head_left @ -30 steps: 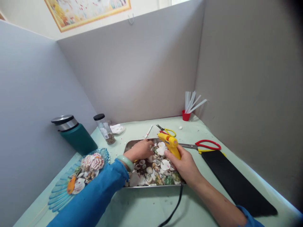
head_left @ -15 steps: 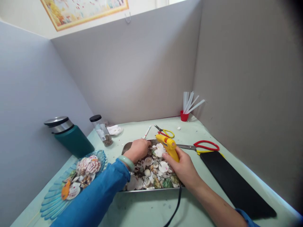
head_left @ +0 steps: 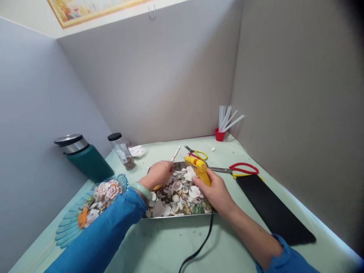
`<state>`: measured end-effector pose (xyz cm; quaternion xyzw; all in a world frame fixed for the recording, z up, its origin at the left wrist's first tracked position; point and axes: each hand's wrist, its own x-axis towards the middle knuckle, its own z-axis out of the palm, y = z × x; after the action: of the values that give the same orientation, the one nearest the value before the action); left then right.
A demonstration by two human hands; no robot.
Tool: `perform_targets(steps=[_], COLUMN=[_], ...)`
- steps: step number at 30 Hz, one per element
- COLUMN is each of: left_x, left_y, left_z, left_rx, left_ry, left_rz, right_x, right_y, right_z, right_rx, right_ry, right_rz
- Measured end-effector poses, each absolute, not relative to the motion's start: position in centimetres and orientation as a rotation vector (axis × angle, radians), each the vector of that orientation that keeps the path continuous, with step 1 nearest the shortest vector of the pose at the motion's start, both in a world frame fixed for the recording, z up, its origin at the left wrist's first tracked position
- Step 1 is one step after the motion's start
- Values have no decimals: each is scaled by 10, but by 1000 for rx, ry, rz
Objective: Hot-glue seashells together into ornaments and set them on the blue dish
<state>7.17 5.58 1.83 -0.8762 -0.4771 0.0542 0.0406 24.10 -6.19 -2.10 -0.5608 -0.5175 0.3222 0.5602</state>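
Observation:
My right hand (head_left: 218, 192) is wrapped round the handle of a yellow hot glue gun (head_left: 199, 167). Its nozzle points up and to the left, over the far side of a metal tray (head_left: 182, 216). Mixed seashells (head_left: 176, 198) fill the tray: white, brown and green ones. Above the tray's left part is my left hand (head_left: 159, 173), its fingers curled downward; the back of the hand hides what they hold, if anything. An orange-yellow piece (head_left: 157, 187) shows just beneath that hand.
A blue shell-shaped dish (head_left: 66, 223) with shells stands left, by a teal bottle (head_left: 91, 163) and a clear jar (head_left: 121, 151). Behind the tray lie a pen (head_left: 176, 152) and small scissors (head_left: 199, 154). Big scissors (head_left: 241, 168), a black slab (head_left: 274, 208) and a red cup (head_left: 219, 135) of glue sticks are right.
My left hand has shifted left and slightly up over the tray, uncovering more shells. The glue gun stays in my right hand, and the view has tilted a little.

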Motion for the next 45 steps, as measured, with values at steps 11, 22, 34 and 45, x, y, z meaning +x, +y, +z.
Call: perform_targets(steps=[11,22,34,45], left_x=[99,35,80,90], left_y=[62,48,30,23], left_z=[7,39,13,15], left_rx=[-2715,-2901,-2866,-2944], left_ry=[-1458,-1478,-1408,-1232], left_rz=[183,248,82,47], right_x=[241,240,240,241], right_y=[-62,-64,-62,-60], right_z=[-20,-20,-21,-24], right_rx=[-1338,-1306,-1303,-1303], right_ry=[-1259,-1192,-1162,-1165], right_rz=[733,736,741,733])
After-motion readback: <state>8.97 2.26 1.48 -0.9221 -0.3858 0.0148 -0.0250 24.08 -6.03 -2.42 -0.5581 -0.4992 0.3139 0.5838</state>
